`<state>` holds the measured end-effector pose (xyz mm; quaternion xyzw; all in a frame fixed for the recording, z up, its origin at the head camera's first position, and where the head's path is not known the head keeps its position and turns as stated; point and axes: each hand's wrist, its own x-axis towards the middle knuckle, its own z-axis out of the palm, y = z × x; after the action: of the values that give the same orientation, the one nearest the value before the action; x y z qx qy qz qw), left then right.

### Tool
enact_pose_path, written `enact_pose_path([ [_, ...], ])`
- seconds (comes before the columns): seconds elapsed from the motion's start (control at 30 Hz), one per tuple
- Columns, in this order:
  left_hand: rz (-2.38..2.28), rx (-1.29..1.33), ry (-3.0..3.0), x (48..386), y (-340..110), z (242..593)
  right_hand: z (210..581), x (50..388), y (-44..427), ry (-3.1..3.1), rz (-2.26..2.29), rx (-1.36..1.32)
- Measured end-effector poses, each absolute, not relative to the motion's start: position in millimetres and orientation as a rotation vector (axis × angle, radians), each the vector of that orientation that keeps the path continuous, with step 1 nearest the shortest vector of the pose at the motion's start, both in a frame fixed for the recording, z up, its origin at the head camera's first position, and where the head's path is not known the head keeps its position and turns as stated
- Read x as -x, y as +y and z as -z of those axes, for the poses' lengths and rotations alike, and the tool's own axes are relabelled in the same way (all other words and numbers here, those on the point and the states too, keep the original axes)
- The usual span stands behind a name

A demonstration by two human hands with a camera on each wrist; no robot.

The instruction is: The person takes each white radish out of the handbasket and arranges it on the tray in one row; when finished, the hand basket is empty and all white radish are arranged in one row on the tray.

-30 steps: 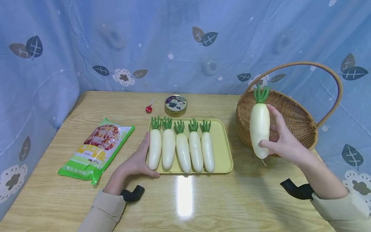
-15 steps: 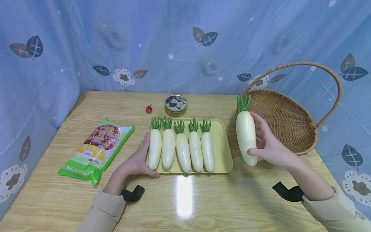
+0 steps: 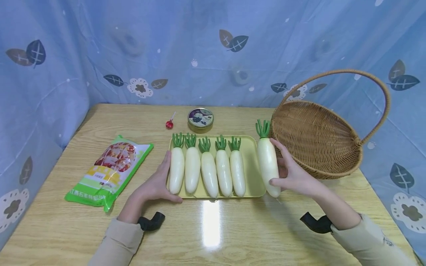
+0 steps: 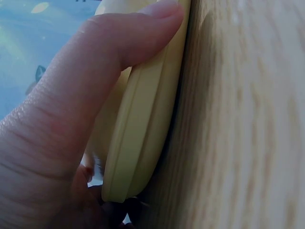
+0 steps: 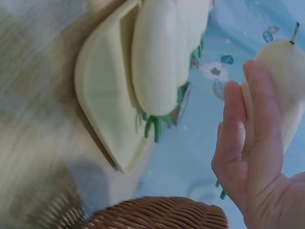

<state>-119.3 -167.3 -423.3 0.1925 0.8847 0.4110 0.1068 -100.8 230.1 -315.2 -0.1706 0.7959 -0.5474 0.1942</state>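
Note:
My right hand (image 3: 294, 177) holds a white radish (image 3: 268, 164) with a green top, thumb on its near side and fingers around its right side. The radish hangs upright at the right edge of the yellow tray (image 3: 250, 168). Several more white radishes (image 3: 208, 173) lie side by side in the tray, tops pointing away from me. My left hand (image 3: 159, 184) grips the tray's near left corner, with the thumb (image 4: 128, 38) over the front rim and the fingers along the left side. In the right wrist view, the held radish (image 5: 286, 71) is partly covered by my fingers.
A wicker basket (image 3: 316, 140) with a tall handle stands at the right, tilted towards me. Behind the tray are a round tin (image 3: 200, 119) and a red lollipop (image 3: 169, 124). On the left lies a green-edged food bag (image 3: 110, 171). A blue patterned curtain (image 3: 186, 48) closes off the back.
My right hand has carried the radish left and down, from in front of the basket to the tray's right edge. The left hand has stayed on the tray.

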Motion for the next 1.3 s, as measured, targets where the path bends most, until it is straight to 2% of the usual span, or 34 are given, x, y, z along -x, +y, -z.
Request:
enact_pose_path([
  [0.63, -1.22, -0.557, 2.596, 119.3, -166.2, 422.3, 364.0, 117.3, 218.1, 2.192, 1.467, 0.308],
  [1.3, -1.218, -0.578, 2.611, 118.4, -166.7, 422.8, 376.2, 132.7, 205.4, 2.267, 1.3, 0.258],
])
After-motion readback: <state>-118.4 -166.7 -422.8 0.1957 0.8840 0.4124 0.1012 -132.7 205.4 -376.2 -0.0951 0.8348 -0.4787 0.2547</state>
